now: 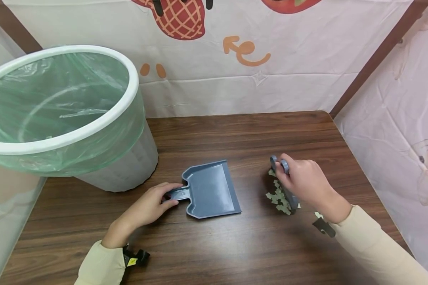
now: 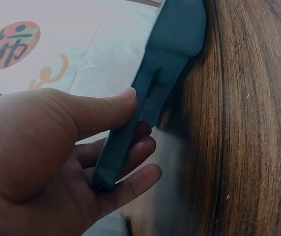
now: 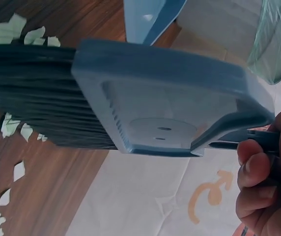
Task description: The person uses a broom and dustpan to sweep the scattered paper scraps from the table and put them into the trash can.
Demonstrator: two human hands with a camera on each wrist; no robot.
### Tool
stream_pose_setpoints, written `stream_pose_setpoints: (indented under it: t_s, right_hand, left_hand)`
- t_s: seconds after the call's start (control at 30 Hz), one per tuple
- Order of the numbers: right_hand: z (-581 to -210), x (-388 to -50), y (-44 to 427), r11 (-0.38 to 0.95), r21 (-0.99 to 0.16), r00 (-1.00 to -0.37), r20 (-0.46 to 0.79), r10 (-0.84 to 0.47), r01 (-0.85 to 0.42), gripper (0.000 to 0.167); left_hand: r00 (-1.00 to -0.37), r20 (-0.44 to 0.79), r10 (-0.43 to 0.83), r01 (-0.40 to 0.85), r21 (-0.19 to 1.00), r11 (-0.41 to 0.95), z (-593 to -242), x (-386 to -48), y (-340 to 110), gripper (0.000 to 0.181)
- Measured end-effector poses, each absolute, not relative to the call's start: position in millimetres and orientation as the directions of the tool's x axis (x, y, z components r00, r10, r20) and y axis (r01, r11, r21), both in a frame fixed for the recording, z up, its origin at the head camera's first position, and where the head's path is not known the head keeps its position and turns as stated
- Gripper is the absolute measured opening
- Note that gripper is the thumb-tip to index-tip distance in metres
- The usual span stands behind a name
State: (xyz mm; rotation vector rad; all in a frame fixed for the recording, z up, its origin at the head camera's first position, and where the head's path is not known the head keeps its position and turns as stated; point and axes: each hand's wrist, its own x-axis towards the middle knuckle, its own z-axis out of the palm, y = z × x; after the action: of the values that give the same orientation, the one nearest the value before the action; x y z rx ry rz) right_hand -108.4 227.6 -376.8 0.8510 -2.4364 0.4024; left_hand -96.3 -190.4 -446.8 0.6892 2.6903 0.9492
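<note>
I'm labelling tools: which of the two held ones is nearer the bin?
The dustpan, in the left hand; the brush, in the right hand, is farther from the bin.

Left hand (image 2: 52, 157) gripped handle (image 2: 120, 147) of dark blue-grey dustpan (image 2: 177, 27), thumb on one side, fingers on other. Handle slanted upward to pan, which picture's top edge cut off. Wood-grained surface (image 2: 248, 128) lined right side. Pale cloth (image 2: 116, 29), upper left, bore red print (image 2: 13, 44) with dark characters, also orange print (image 2: 45, 73).
</note>
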Motion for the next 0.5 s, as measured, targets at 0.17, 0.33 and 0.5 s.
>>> stream_pose_setpoints:
  t_s: [0.17, 0.33, 0.5]
  right_hand:
    - [-371.6, -109.4, 222.2, 0.761, -0.175, -0.706, 0.542, -0.456, -0.625, 0.016]
    - [-356.8, -109.8, 228.0, 0.757, -0.248, -0.742, 0.520, -0.423, -0.605, 0.005]
    - [-333.5, -109.5, 239.5, 0.751, -0.298, -0.785, 0.431, -0.445, -0.589, 0.012]
  left_hand:
    - [-0.867, -0.044, 0.496, 0.358, 0.637, 0.682, -446.8, -96.5, -191.7, 0.044]
    - [-0.867, -0.039, 0.497, 0.362, 0.636, 0.682, -447.3, -97.1, -191.1, 0.044]
    - [-0.868, -0.041, 0.494, 0.360, 0.634, 0.685, -447.1, -97.0, -190.9, 0.044]
